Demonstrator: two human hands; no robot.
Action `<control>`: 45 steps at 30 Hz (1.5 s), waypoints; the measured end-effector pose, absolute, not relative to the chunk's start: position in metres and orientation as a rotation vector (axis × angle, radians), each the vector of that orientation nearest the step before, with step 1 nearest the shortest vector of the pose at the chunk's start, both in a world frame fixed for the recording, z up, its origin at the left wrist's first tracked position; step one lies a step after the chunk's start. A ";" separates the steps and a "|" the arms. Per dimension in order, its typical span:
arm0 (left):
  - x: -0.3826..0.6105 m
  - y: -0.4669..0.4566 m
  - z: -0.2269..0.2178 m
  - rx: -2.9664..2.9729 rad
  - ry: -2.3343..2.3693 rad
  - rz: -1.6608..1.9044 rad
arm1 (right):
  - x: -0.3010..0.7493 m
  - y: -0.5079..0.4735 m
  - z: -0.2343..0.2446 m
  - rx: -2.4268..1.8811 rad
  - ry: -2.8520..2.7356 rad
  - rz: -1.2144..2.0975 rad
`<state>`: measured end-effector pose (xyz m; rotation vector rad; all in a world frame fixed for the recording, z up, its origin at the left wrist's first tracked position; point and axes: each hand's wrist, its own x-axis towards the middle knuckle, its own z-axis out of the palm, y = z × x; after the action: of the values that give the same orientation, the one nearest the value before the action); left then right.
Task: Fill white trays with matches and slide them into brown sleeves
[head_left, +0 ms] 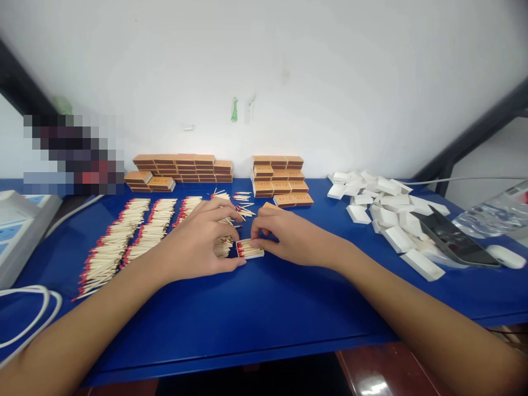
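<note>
A small white matchbox tray [252, 255] lies on the blue table between my hands, with red-tipped matches [246, 247] in it. My left hand [202, 236] arches over the tray's left side, thumb and fingers spread apart, with nothing seen between them. The fingers of my right hand [274, 234] are pinched together at the tray's right end, on the matches there. Beside and partly behind my left hand is a pile of loose matches [223, 247]. An orange matchbox [271, 206] shows just behind my right hand, mostly hidden by it.
Rows of matches [111, 242] lie on the left. Stacked matchboxes [181, 168] and a second stack [278, 176] line the wall. White trays [388, 203] are heaped on the right, near a phone [457, 236], a mouse [506, 256] and a clear plastic bottle [490, 212]. A white cable [45, 308] loops at left.
</note>
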<state>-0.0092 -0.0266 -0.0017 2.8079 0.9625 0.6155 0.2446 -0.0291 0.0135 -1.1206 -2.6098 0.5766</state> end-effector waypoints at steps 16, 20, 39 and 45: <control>-0.009 -0.026 -0.002 2.824 0.921 0.625 | 0.237 -0.036 0.005 -0.772 -2.532 0.694; -0.009 -0.027 -0.001 2.816 0.945 0.609 | 0.238 -0.036 0.009 -0.835 -2.549 0.662; -0.009 -0.027 -0.001 2.840 0.961 0.586 | 0.241 -0.028 0.006 -1.090 -2.548 0.556; -0.009 -0.027 0.000 2.816 0.969 0.584 | 0.241 -0.030 0.010 -1.050 -2.564 0.578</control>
<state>-0.0090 -0.0268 -0.0002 2.8161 0.9690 0.5838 0.2407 -0.0303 0.0100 -1.0504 -2.5637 0.5783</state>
